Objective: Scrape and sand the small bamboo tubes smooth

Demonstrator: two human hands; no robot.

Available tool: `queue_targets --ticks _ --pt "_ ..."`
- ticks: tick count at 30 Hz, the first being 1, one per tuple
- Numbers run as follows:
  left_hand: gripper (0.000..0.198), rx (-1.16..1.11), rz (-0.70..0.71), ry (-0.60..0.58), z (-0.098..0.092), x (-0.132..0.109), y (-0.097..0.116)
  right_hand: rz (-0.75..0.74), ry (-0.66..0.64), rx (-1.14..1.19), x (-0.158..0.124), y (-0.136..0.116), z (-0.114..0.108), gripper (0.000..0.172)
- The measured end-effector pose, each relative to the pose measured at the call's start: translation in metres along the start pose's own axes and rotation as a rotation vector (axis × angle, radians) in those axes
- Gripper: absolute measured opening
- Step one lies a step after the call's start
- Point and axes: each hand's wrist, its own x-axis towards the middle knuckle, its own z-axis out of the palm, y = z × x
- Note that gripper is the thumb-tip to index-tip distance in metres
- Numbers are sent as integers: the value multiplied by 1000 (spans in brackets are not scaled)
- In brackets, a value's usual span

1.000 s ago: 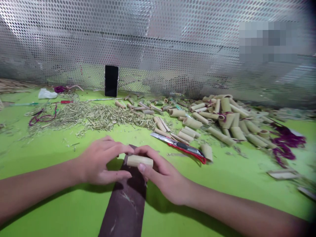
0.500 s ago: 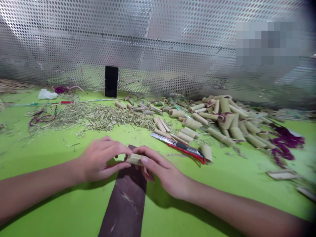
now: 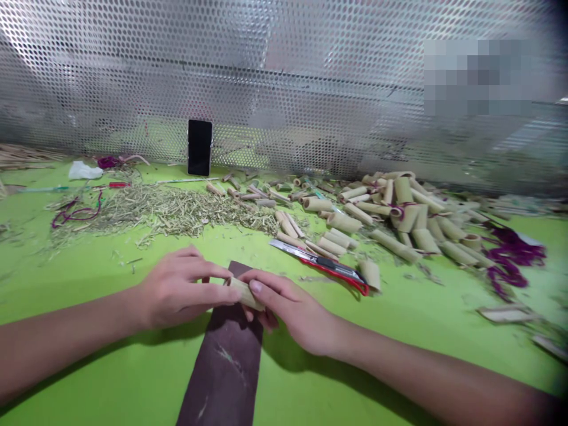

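Both hands pinch one short pale bamboo tube (image 3: 245, 292) over the far end of a dark brown sandpaper strip (image 3: 224, 370) that lies on the green table. My left hand (image 3: 177, 289) grips the tube's left end with closed fingers. Fingers of my right hand (image 3: 288, 307) close over its right end, thumb on top. The tube is tilted, its right end lower and nearer me.
A red-handled utility knife (image 3: 326, 266) lies just right of my hands. A heap of cut bamboo tubes (image 3: 399, 213) spreads at the right, purple cords (image 3: 510, 254) beyond it. Green shavings (image 3: 164, 210) cover the left. A black phone (image 3: 199, 147) leans on the perforated metal wall.
The tube has been turned from level and crosswise to tilted, and my right hand's fingers have slid over more of it. Both hands stay over the sandpaper's far end.
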Motion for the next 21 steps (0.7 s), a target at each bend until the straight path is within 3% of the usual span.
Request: queue_targets --ticks 2,4,7,9,12,16,21 --pt "13 -46 -57 -25 0 0 1 -22 7 -43 -1 -2 0 40" --pt "24 -92 -187 -113 -1 0 2 -78 37 -153 -4 -5 0 33" --pt "68 -152 -378 -359 -2 4 3 -245 97 -531 -8 -7 -2 25" --pt "89 -204 -424 -503 -3 7 3 -373 101 -821 -11 -7 -5 20" --pt "95 -247 -486 -618 -3 11 3 -490 99 -1056 -10 -4 -10 16" --pt "94 -273 -544 -666 -4 13 4 -599 58 -1115 -5 -3 -13 15" --pt "96 -287 -594 -692 -4 15 4 -562 109 -1239 -2 -3 -12 13"
